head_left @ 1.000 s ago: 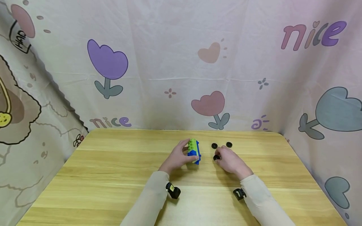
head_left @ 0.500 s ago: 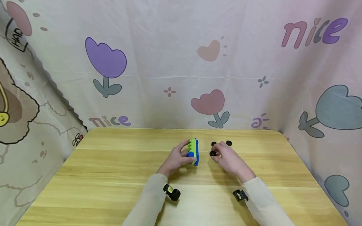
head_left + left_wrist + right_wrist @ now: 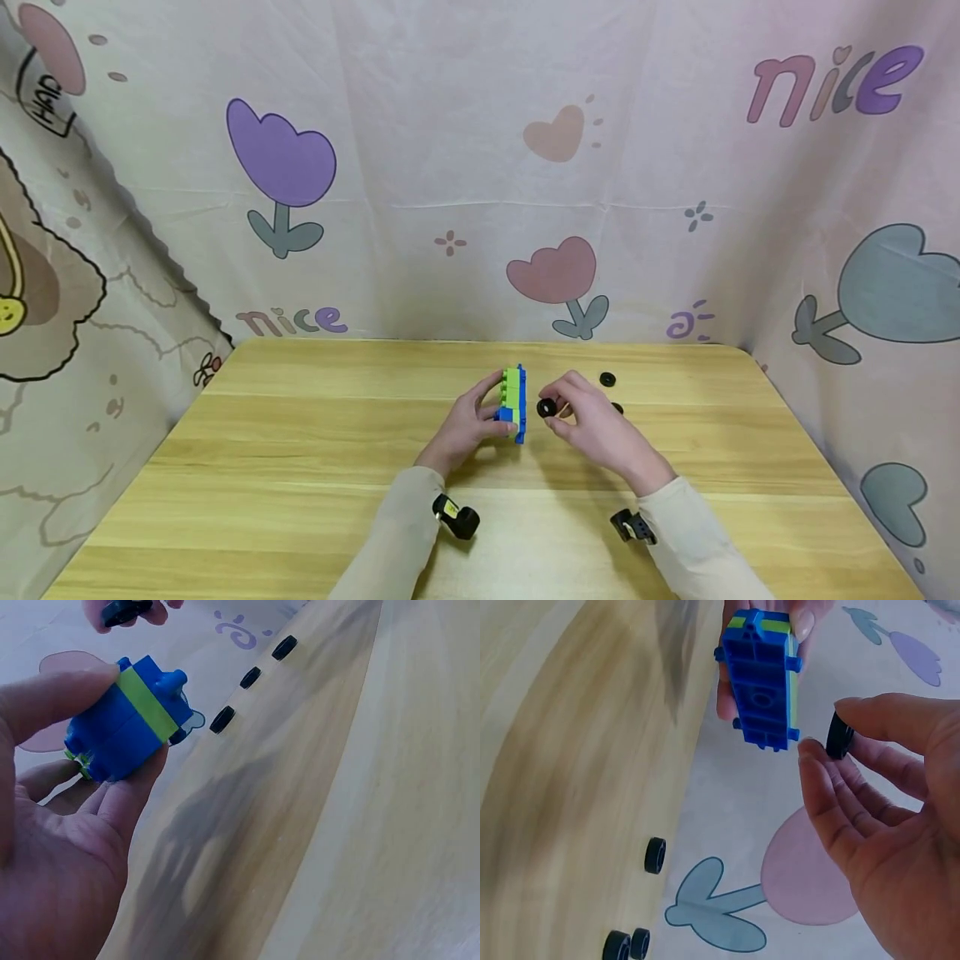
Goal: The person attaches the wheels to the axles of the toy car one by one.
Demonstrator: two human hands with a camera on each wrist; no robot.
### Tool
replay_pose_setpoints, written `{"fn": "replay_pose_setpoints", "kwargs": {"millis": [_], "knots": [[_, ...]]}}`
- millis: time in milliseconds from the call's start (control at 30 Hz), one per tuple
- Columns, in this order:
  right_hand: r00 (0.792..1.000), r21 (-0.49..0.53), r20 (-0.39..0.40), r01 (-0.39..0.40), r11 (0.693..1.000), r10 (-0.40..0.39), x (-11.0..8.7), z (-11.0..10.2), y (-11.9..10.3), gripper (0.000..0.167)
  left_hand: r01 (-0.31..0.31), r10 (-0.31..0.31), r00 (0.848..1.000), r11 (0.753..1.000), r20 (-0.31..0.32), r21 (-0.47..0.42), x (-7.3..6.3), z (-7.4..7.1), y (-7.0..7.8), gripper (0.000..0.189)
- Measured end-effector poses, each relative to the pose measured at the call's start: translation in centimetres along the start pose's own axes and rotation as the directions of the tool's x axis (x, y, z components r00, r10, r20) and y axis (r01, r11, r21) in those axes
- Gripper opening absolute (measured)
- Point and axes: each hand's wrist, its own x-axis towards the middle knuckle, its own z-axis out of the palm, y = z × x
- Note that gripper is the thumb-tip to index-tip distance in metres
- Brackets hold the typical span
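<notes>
Head view, left hand (image 3: 463,428) gripping brick toy (image 3: 512,396), right hand (image 3: 600,423) pinching wheel (image 3: 547,407), second wheel (image 3: 618,407) mostly hidden behind that hand, third wheel (image 3: 607,379) near far edge of table (image 3: 300,450).

Brick toy (image 3: 513,396) lime and blue; wheels (image 3: 841,735) black; table (image 3: 300,433) yellow wood-grain; backdrop (image 3: 420,125) floral (pale pinkish).

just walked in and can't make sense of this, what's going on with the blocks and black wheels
A person is working with both hands over a wooden table. The left hand grips a blue and green block body, its blue base turned towards the right hand. That one pinches a black wheel, close to the body but apart from it. The base's side pegs are bare, and three more wheels are on the table.
</notes>
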Motion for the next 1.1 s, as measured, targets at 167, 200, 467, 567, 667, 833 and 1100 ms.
{"fn": "replay_pose_setpoints", "kwargs": {"millis": [167,200,467,567,667,833,1100], "knots": [[1.000,0.029,-0.006,0.027,0.999,-0.027,0.1,0.5,-0.3,0.031,-0.048,0.047,0.999,0.997,-0.006,-0.053,0.1,0.2,-0.3,0.094],[0.999,0.031,-0.007,0.032,0.999,-0.032,0.2,0.6,-0.4,0.032,-0.060,0.059,0.998,0.996,-0.008,-0.066,0.1,0.2,-0.3,0.094],[0.997,0.034,0.001,0.079,0.996,-0.080,0.3,1.3,-0.6,0.030,-0.118,0.116,0.993,0.988,-0.024,-0.105,0.0,0.5,-0.6,0.091],[0.996,0.041,0.000,0.085,0.996,-0.085,0.3,1.5,-0.8,0.030,-0.118,0.116,0.993,0.987,-0.024,-0.113,-0.1,0.5,-0.5,0.091],[0.996,0.045,0.002,0.085,0.995,-0.085,0.4,1.6,-0.8,0.030,-0.115,0.114,0.993,0.986,-0.021,-0.116,-0.1,0.5,-0.5,0.090],[0.997,0.068,0.014,0.078,0.995,-0.079,0.5,1.9,-0.9,0.031,-0.120,0.117,0.993,0.986,-0.028,-0.114,-0.1,0.5,-0.6,0.090],[0.999,0.093,0.024,0.024,0.995,-0.026,0.1,2.2,-0.8,0.031,-0.127,0.126,0.992,0.986,-0.016,-0.109,0.0,0.8,-1.0,0.087]]}}
